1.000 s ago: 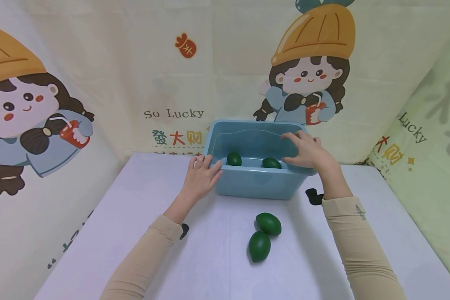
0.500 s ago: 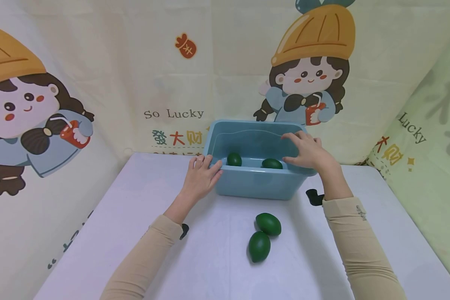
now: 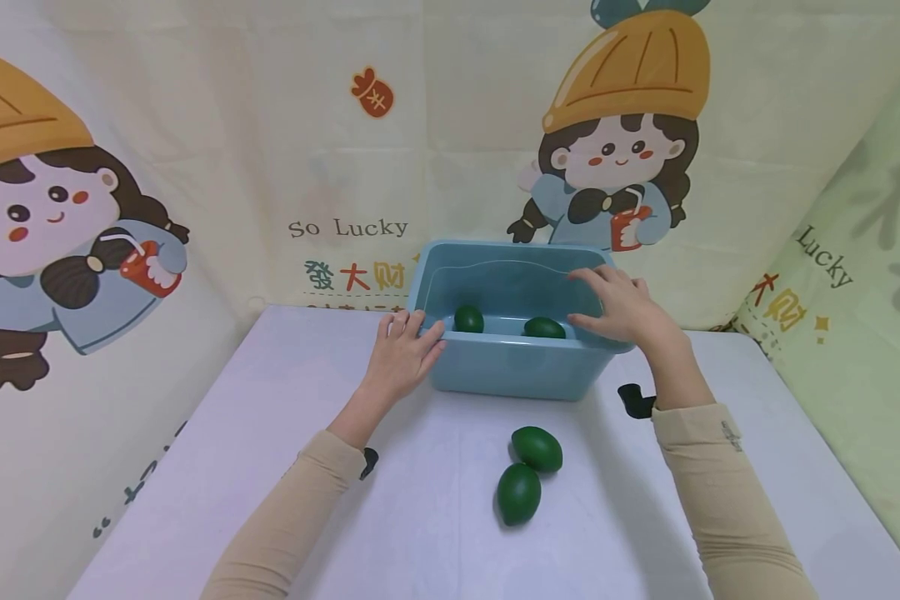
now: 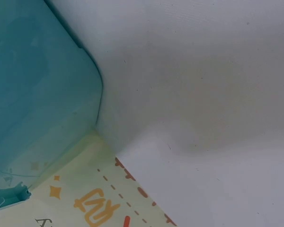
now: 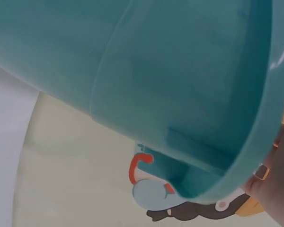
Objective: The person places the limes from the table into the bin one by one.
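A blue plastic bin point(image 3: 510, 367) stands on the table against the back cloth. Inside it lie two green oval fruits like avocados or limes: one on the left point(image 3: 468, 319), one at the middle right point(image 3: 544, 327). My left hand point(image 3: 399, 354) rests at the bin's left front corner, fingertips on the rim. At the right end, my right hand point(image 3: 621, 307) lies over the rim, thumb and forefinger spread apart with nothing seen between them. Its fingers touch the rim point(image 5: 274, 90) in the right wrist view; the left wrist view shows no fingers.
Two more green oval fruits, a rear one point(image 3: 537, 448) and a nearer one point(image 3: 519, 494), lie close together on the white table point(image 3: 390, 533) in front of the bin. A printed cloth point(image 3: 480, 167) with cartoon figures hangs behind.
My right hand and forearm have shifted slightly to the right. The left hand, the bin and the fruits show hardly any movement.
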`<state>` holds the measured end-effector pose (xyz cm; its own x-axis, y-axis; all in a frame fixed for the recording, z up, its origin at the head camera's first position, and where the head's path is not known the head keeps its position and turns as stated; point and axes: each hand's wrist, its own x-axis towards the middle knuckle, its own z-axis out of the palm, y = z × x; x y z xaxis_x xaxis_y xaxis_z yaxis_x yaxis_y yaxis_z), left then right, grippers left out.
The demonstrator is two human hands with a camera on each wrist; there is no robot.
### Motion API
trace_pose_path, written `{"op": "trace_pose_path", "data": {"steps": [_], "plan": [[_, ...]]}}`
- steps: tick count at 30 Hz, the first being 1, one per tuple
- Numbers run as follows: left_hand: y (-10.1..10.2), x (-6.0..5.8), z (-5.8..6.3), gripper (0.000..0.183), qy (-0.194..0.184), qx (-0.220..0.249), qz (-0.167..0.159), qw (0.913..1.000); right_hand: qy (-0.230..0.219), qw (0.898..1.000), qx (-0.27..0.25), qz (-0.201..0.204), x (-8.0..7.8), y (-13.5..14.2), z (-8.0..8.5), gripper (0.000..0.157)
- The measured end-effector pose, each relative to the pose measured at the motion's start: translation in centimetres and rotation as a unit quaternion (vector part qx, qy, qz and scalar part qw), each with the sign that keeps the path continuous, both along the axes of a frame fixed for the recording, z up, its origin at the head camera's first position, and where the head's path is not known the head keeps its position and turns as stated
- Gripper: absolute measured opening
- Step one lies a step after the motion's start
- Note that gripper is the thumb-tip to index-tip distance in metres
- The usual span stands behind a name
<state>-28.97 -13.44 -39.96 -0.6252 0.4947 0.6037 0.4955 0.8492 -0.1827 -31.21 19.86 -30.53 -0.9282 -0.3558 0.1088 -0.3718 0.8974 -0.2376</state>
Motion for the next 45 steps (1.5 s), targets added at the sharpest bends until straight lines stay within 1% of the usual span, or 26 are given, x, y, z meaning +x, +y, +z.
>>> {"op": "trace_pose_path", "data": {"steps": [5, 11, 19, 24, 30, 35, 40, 45], "plan": [[0.0, 0.0, -0.1, 0.055, 0.003, 0.003, -0.003, 1.0, 0.011, 1.0, -0.001, 0.011, 0.9, 0.1, 0.2, 0.061], [0.1, 0.0, -0.1, 0.051, 0.014, 0.006, -0.008, 0.9999, 0.036, 0.999, -0.006, 0.028, 2.4, 0.2, 0.3, 0.06], [0.1, 0.0, 0.0, 0.047, 0.004, 0.007, -0.008, 0.9999, 0.063, 0.997, -0.015, 0.04, 4.5, -0.2, 0.2, 0.058], [0.1, 0.0, -0.1, 0.045, 0.003, 0.009, -0.012, 0.9999, 0.079, 0.996, -0.02, 0.045, 5.9, -0.4, 0.1, 0.056], [0.2, 0.0, -0.1, 0.049, 0.001, 0.011, -0.01, 0.9999, 0.12, 0.99, -0.02, 0.075, 7.0, -0.5, -0.6, 0.053], [0.2, 0.0, -0.1, 0.05, 0.004, 0.01, -0.008, 0.9999, 0.144, 0.984, -0.024, 0.098, 7.6, -0.6, -1.3, 0.054], [0.2, 0.1, -0.1, 0.049, 0.004, 0.008, -0.006, 0.9999, 0.157, 0.981, -0.025, 0.111, 8.2, -0.9, -2.1, 0.055], [0.2, 0.1, -0.1, 0.052, -0.004, 0.006, -0.002, 1.0, 0.155, 0.981, -0.022, 0.115, 8.8, -1.2, -3.1, 0.054]]}}
